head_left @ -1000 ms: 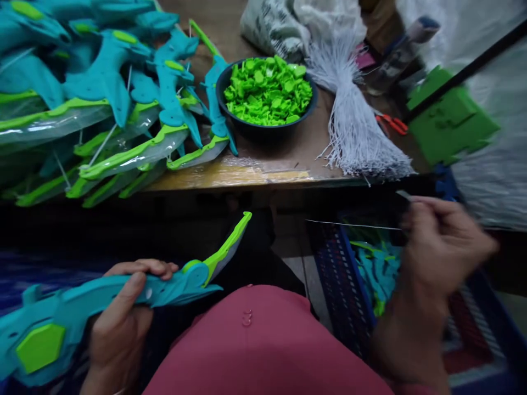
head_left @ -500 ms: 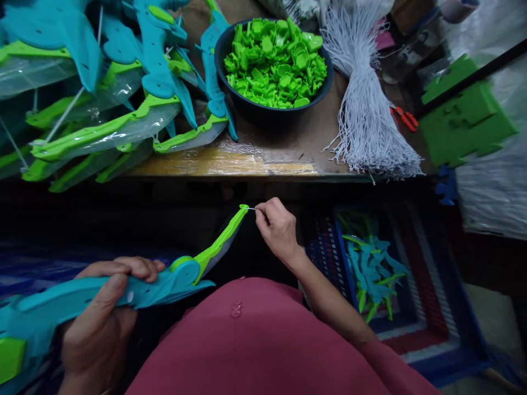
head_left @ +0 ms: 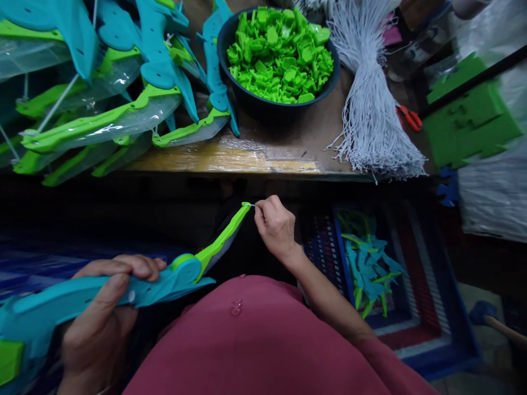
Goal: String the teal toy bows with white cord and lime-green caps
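A teal plastic toy bow point(head_left: 158, 288) with a lime-green limb point(head_left: 220, 241) extends from the lower left toward the middle. My left hand point(head_left: 101, 312) is wrapped round its teal body, thumb on the near side. Past the limb's tip, my right hand point(head_left: 276, 226) pinches a thin white string point(head_left: 252, 205) that comes out at the tip. Most of that string is hidden by the fingers. The bow's far left end runs out of view.
Similar teal and green bows point(head_left: 158, 74) are piled on the table point(head_left: 230, 156). Behind the hands stand a dark bowl point(head_left: 222, 60) of green plastic pieces, a bundle of white strings point(head_left: 370, 109) and red-handled scissors point(head_left: 410, 119). A blue crate point(head_left: 457, 329) holding teal and green parts point(head_left: 366, 263) sits lower right.
Both hands keep their grips, with the string still pinched at the limb's tip. The view has shifted slightly, and a wooden handle with a blue end has appeared at the lower right.
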Demonstrator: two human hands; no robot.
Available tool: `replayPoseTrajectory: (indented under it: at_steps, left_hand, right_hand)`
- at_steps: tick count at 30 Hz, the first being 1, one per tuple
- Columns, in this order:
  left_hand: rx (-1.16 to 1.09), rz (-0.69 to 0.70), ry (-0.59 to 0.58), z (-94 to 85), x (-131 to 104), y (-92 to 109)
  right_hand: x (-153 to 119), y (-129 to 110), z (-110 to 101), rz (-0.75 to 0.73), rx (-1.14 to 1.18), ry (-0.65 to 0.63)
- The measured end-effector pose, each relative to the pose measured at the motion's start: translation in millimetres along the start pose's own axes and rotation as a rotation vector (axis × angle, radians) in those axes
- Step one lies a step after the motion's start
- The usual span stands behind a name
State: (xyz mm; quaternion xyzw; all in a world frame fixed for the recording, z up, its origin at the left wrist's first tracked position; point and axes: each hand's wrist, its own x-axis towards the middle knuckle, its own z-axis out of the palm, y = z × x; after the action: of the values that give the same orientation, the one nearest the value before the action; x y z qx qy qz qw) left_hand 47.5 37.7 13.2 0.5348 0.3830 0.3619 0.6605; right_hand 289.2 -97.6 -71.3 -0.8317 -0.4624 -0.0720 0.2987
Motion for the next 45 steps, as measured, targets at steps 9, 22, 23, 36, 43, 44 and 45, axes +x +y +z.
replayPoseTrajectory:
  at_steps: [9, 22, 23, 36, 43, 44, 45]
  left_hand:
    - [0.007, 0.022, -0.024, 0.7, 1.0, -1.9]
    - [-0.009, 0.005, -0.027, 3.5, 2.1, -2.3]
    - [-0.009, 0.008, -0.028, 3.4, 2.2, -2.9]
    - [-0.004, 0.015, -0.062, 6.5, 2.5, -0.9]
    - [-0.069, 0.023, -0.153, 10.7, 5.2, -6.1]
    - [-0.074, 0.01, -0.161, 13.3, 5.5, -6.3]
    - [-0.076, -0.009, -0.171, 16.4, 5.7, -6.6]
  right_hand:
    - [5.2, -4.8, -1.0, -0.078, -0.092, 0.019]
    - [4.5, -1.9, -4.3, -0.09, -0.172, -0.005]
    - [4.2, -2.3, -4.2, -0.092, -0.174, -0.009]
    - [10.8, -9.7, -4.0, -0.056, -0.106, -0.102]
    - [20.3, -1.2, 0.3, 0.165, 0.058, -0.359]
    - [19.9, 3.6, 0.5, 0.165, 0.07, -0.362]
    - [19.0, 9.0, 0.0, 0.166, 0.085, -0.361]
